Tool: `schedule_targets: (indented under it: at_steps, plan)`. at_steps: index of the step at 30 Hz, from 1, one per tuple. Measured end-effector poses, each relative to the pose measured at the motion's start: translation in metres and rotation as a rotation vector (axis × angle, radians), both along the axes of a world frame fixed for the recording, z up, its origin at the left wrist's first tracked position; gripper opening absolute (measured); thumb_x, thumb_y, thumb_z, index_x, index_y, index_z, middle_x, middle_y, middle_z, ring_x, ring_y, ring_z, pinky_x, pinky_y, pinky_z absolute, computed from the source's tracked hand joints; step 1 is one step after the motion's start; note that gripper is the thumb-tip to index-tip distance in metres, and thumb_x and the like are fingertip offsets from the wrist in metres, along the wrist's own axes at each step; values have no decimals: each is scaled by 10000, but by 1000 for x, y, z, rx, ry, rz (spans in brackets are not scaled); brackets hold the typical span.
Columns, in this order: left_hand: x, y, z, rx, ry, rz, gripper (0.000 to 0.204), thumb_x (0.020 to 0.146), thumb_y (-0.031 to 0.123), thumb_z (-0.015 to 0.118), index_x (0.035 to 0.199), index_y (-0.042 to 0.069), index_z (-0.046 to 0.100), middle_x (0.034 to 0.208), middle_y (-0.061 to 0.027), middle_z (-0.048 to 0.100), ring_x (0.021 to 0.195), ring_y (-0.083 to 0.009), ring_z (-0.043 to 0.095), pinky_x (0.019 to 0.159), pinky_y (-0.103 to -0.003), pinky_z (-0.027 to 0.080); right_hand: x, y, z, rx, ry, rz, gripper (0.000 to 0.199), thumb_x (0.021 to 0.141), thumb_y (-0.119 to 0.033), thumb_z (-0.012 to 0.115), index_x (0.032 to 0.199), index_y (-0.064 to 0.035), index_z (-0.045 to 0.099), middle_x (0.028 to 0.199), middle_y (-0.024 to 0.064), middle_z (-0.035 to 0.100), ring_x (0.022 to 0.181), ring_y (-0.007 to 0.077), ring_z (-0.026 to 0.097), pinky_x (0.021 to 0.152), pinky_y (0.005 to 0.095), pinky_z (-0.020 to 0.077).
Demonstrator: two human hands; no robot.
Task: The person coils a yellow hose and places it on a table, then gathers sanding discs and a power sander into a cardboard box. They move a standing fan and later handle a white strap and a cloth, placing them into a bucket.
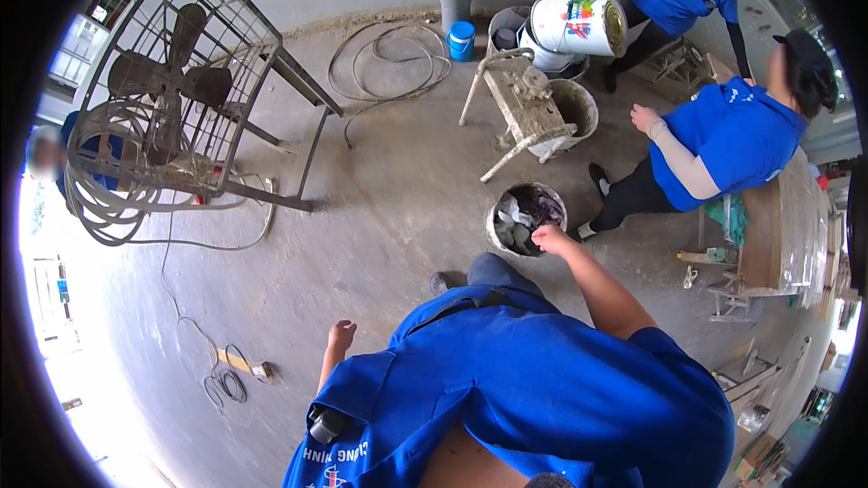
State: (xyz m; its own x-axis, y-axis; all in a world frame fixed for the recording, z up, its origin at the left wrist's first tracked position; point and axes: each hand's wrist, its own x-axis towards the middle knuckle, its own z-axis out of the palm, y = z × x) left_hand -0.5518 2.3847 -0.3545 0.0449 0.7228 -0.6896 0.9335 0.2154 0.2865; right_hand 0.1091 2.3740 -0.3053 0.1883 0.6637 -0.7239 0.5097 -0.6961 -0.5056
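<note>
My right hand (550,239) reaches forward and appears in front of the near rim of a round bucket (494,233), its fingers curled with nothing seen in them. Whether it touches the bucket cannot be told. Dark and whitish crumpled pieces, which look like rags (515,217), fill that bucket. My left hand (341,334) hangs out at my left side, away from any object, its fingers loosely apart and holding nothing.
Ahead right stand a mud-caked stand (517,95) and dirty buckets (580,110). One person tilts a white paint pail (571,25); another person (723,140) stands at right. A caged fan (167,81), hoses (362,81), a blue pail (461,41) and a power strip (244,364) lie about.
</note>
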Motion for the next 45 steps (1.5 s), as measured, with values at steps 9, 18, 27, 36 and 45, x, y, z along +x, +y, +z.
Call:
schedule_targets:
  at_steps: [9,18,27,36,45]
  plan:
    - [118,197,45,165,-221,7,408,777,337,638,1100,89,611,916,-159,659,886,-276,627,775,-367,488,47,92,-12,-111,239,-493,309,820,-311,588,1044,-100,563,855,16,586,685,135,563,559,291,458]
    - [124,337,20,-103,30,-245,402,777,380,638,1045,81,638,929,-180,651,913,-302,620,806,-391,483,144,213,-74,-31,149,-1099,393,819,-308,596,1078,-19,530,888,91,592,728,205,591,563,329,496]
    - [281,550,9,-89,-38,-614,405,773,395,633,1062,112,628,926,-130,659,894,-302,620,807,-367,481,169,243,-93,-51,-167,-1067,568,810,-293,611,1229,46,431,1112,216,554,958,312,584,737,381,485]
    - [644,684,-25,-52,-369,-1149,471,808,339,629,1147,22,553,1016,-179,621,933,-304,601,818,-378,466,150,233,-107,-126,-284,-1238,449,780,-280,627,1103,21,542,987,211,623,950,363,587,804,398,454]
    - [819,642,-94,-397,-478,-786,504,867,349,566,1190,-27,476,884,-136,627,789,-224,604,724,-323,483,139,257,-100,-69,-222,-1591,368,768,-162,621,1066,27,518,837,130,606,719,189,567,657,320,463]
